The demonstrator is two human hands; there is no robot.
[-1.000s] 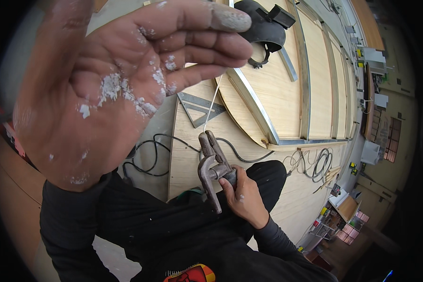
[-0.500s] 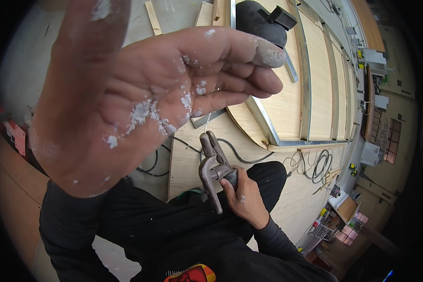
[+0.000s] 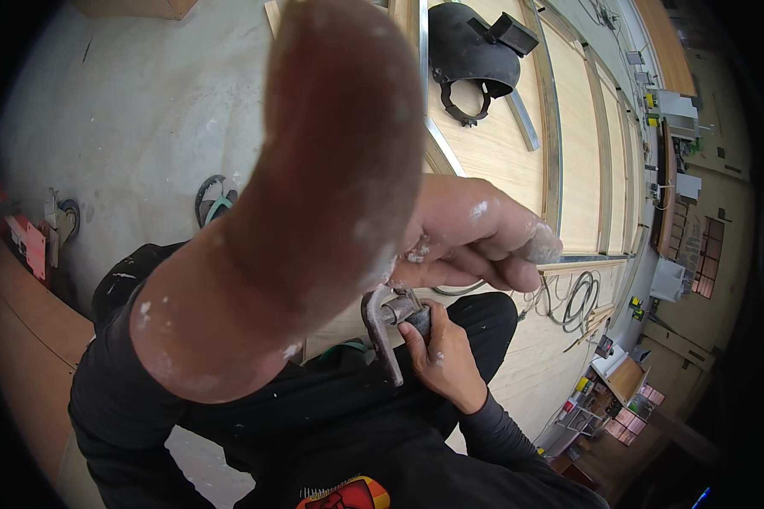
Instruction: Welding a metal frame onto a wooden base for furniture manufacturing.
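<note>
My left hand point(image 3: 314, 212) is raised very close to the camera, palm showing, thumb up and the other fingers stretched forward. White powder clings to its palm and fingertips, and nothing is in it. Below and behind it, my right hand point(image 3: 446, 360) wraps round the black handle of a welding electrode holder point(image 3: 380, 335), resting near my knee. The holder's curved brown lever shows, while its jaws are hidden by my left hand. A black welding helmet point(image 3: 475, 55) lies beyond, on a pale wooden panel point(image 3: 581, 136) with metal and wood strips.
Coiled cable point(image 3: 581, 301) lies on plywood point(image 3: 526, 356) at the right. A sandal point(image 3: 216, 202) shows on the grey floor point(image 3: 144, 127). At the far left is a red metal piece point(image 3: 32, 250). Benches with equipment point(image 3: 620, 373) line the right side.
My left hand has moved right and slightly down, its thumb swinging across the view. It now covers the holder's jaws and uncovers the sandal and more floor. My right hand keeps its place.
</note>
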